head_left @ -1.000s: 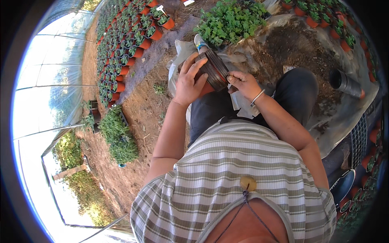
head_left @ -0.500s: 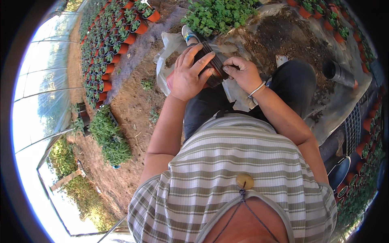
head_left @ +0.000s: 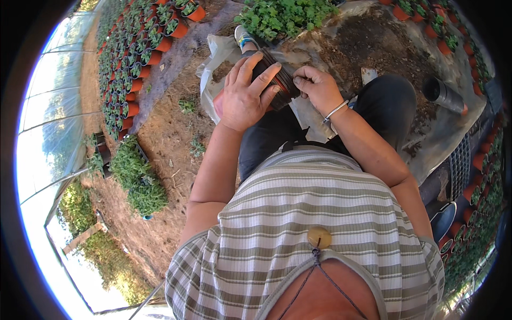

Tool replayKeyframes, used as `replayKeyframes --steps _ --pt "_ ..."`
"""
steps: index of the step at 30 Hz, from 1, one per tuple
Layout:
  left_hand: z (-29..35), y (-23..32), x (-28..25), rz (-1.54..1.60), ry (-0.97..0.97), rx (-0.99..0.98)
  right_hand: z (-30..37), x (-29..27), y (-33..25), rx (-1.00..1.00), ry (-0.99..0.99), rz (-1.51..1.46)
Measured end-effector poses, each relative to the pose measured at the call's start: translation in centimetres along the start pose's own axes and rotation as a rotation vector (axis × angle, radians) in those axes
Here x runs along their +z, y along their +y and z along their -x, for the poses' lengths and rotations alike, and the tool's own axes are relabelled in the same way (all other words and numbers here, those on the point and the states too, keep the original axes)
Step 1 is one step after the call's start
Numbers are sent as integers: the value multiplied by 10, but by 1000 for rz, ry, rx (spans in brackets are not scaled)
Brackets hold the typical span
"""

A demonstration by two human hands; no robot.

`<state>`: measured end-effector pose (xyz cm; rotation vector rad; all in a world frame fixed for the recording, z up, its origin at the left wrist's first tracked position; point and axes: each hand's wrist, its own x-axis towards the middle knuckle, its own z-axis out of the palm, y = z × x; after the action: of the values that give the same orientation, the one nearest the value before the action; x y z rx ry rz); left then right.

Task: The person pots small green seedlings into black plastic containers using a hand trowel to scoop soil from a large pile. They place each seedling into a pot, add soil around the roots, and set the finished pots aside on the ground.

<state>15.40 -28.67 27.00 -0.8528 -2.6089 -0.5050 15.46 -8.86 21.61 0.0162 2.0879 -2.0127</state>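
The soil floor (head_left: 160,144) of the plastic-walled greenhouse is dry, brown and crumbly; rows of small orange pots with green seedlings (head_left: 138,53) run toward 11 o'clock, packed tight, likely to save room; a grey plastic sheet (head_left: 442,144) lies crinkled from 12 to 3 o'clock, apparently to keep the heap of dark potting soil (head_left: 373,42) off the ground; a lone dark tube-like pot (head_left: 445,95) lies on its side at 2 o'clock. Near 12 o'clock, over the lap, is a stack of dark ribbed pots (head_left: 277,80), thin and nested; the left hand (head_left: 242,98) wraps it, fingers clamped around its side to steady it; the right hand (head_left: 317,88) pinches the stack's rim, fingers together, seemingly to peel one pot free.
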Motion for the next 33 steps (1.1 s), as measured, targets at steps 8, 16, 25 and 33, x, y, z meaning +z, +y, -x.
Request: replayKeyframes --steps 8,16,25,33 --pt "3 -2 -3 -10 -24 -10 7 16 -6 -474 297 591" --pt "11 -12 -9 38 24 -22 -14 -34 -20 -518 628 955" --pt "15 -18 -13 57 50 -64 59 -63 -127 -445 45 207" --pt "8 -9 -14 32 34 -62 102 -38 -176 -557 -796 -668"
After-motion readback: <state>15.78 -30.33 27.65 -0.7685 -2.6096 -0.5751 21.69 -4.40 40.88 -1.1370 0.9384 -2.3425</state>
